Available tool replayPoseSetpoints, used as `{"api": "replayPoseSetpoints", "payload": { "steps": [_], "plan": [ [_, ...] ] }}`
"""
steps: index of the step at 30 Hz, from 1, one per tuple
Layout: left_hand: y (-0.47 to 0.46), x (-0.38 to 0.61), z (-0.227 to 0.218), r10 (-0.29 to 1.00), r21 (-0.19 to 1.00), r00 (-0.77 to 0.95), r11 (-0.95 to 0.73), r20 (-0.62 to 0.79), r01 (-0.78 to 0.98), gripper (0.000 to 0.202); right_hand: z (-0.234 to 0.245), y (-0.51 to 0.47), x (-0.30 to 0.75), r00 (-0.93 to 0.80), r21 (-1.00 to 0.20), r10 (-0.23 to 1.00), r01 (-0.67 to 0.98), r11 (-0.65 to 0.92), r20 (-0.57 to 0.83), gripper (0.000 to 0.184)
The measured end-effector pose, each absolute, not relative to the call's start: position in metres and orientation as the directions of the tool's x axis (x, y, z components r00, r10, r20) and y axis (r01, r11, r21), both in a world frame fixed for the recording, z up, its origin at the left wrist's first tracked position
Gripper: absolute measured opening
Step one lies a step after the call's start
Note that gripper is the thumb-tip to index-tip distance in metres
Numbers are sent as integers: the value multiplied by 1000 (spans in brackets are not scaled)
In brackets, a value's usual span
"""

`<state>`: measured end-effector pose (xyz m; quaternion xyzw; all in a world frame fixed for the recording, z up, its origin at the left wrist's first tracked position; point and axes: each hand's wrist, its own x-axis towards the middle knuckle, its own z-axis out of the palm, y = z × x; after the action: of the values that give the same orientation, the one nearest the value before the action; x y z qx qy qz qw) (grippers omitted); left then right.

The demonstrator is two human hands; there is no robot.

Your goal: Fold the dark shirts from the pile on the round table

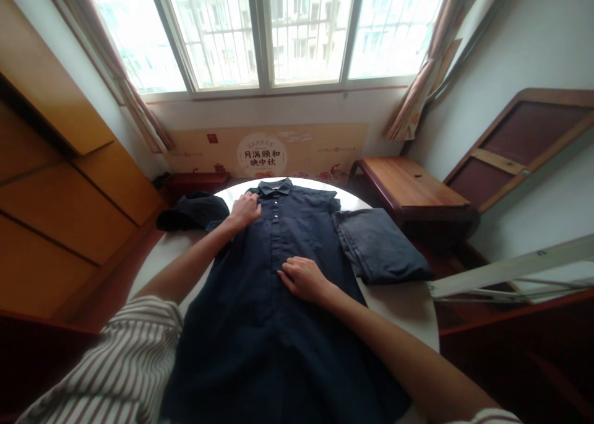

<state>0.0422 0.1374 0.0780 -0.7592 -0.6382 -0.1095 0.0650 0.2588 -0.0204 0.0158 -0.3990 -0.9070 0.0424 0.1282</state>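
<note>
A dark navy button-up shirt [297, 232] lies face up and spread out, its collar at the far end and its hem towards me. My left hand [245, 210] is closed on the fabric near the left shoulder, just below the collar. Lower down, at the button placket, my right hand [304, 278] has its fingers curled against the cloth, thumb by the placket edge. Both palms face down, so the exact grip underneath is partly hidden. Several small pale buttons show below the collar.
The shirt rests on a round white table [403, 306]. A folded dark grey garment [383, 244] lies at its right, and a crumpled black cloth item [195, 210] at its left edge. Beyond stand a wooden side table [413, 179], a window wall and orange cabinets [60, 207].
</note>
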Motion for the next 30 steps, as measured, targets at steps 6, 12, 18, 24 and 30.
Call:
{"api": "replayPoseSetpoints", "payload": {
  "steps": [6, 12, 18, 24, 30],
  "plan": [
    [90, -55, 74, 977, 53, -184, 179, 105, 982, 73, 19, -21, 258, -648, -181, 739, 717, 673, 184, 33],
    [77, -98, 66, 999, 480, -11, 29, -40, 877, 45, 21, -23, 256, -636, -188, 751, 727, 660, 179, 33],
    [89, -91, 85, 939, 776, -313, 91, 142, 624, 19, 22, -24, 256, -631, -184, 755, 732, 656, 180, 33],
    [99, -94, 103, 874, 788, -454, 151, 175, 596, 17, 24, -26, 257, -626, -187, 759, 736, 651, 181, 35],
    [69, -85, 84, 882, 209, 298, -389, 364, 897, 35, 24, -26, 257, -634, -188, 750, 726, 661, 189, 34]
  ]
}}
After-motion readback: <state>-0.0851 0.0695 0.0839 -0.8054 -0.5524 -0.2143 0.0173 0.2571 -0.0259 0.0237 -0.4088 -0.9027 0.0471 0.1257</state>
